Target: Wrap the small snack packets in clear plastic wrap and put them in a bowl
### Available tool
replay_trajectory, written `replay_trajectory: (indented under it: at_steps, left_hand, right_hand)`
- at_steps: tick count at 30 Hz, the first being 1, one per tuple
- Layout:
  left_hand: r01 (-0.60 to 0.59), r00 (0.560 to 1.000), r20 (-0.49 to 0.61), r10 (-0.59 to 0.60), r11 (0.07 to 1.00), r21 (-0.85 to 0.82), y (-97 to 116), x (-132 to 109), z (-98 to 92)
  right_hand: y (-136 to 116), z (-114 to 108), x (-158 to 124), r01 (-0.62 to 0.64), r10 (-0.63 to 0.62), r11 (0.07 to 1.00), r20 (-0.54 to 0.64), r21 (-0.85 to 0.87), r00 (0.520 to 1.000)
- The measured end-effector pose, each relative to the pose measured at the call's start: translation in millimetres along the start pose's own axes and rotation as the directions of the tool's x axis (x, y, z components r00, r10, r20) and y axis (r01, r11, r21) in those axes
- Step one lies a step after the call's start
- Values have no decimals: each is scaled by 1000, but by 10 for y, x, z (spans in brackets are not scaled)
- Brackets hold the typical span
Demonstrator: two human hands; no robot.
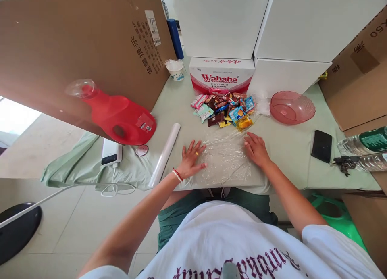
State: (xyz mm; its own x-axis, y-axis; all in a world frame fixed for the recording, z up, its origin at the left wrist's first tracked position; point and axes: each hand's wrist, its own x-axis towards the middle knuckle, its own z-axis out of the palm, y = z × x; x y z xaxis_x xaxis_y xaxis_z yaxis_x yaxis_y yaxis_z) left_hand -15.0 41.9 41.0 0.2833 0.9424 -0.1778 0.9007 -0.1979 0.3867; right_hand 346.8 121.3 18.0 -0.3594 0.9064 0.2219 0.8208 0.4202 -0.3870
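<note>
A wrinkled sheet of clear plastic wrap (226,160) lies spread on the pale green tablecloth in front of me. My left hand (191,160) rests open on its left edge, fingers apart, with a ring and a beaded bracelet showing. On the right edge lies my right hand (256,149), flat with its fingers stretched out. Just beyond the wrap is a heap of wrapped sweets and snacks (223,107) in many colours. A white roll (165,154), which looks like plastic wrap, lies slanted to the left of my left hand.
Behind the sweets stands a Wahaha water carton (222,75). A pink translucent bowl (292,107) sits to its right. Farther right are a black phone-like object (321,146), keys (344,164) and bottles (373,142). At left are a red jug (123,119), a white power bank (111,152) and a paper cup (175,70).
</note>
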Motion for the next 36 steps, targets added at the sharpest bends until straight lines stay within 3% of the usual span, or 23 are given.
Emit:
replay_trajectory:
  at_steps: [3, 6, 9, 12, 14, 17, 20, 22, 25, 28, 30, 33, 36]
  left_hand:
    - [62, 993, -100, -64, 998, -16, 75, 107, 16]
    - [41, 996, -82, -35, 996, 79, 129, 168, 126]
    - [18, 998, -67, -8, 987, 161, 135, 166, 222]
    - [20, 998, -57, -9, 980, 197, 130, 150, 244]
    - [16, 998, -58, -4, 978, 208, 132, 143, 240]
    - [16, 998, -68, -1, 976, 218, 134, 138, 245]
    - [19, 996, -85, 0, 974, 226, 131, 135, 267]
    - [17, 995, -96, 5, 973, 228, 130, 133, 277]
    - [12, 994, -104, 12, 974, 226, 135, 140, 278]
    - [5, 993, -113, 20, 977, 215, 139, 155, 270]
    - [9, 993, -121, 15, 980, 197, 126, 144, 263]
    - [44, 982, -187, -13, 986, 161, 68, 35, 253]
    - [-23, 963, -263, 65, 987, 159, -10, -201, 260]
  right_hand:
    - [-44, -143, 130, 1, 5, 999, -128, 46, 992]
    - [40, -271, 497, -21, 16, 999, -146, -30, 989]
    - [178, -330, 980, 53, -51, 984, 19, -167, 999]
    - [305, -312, 1331, 162, -92, 952, 265, -258, 960]
    - [401, -308, 1416, 172, -78, 938, 302, -301, 950]
    - [546, -409, 1342, 57, -9, 944, 149, -325, 989]
    - [499, -618, 1126, -6, 12, 978, 30, -211, 999]
    - [253, -723, 951, 124, -114, 986, 93, -110, 989]
    - [-371, -675, 710, 360, -349, 933, 301, 20, 888]
    - [-937, -393, 549, 392, -351, 920, 481, 18, 803]
    - [-1115, -211, 471, 351, -274, 936, 555, -34, 785]
    - [-1078, -138, 321, 298, -251, 955, 504, -13, 827]
    - [-851, -261, 25, 288, -316, 948, 304, 133, 899]
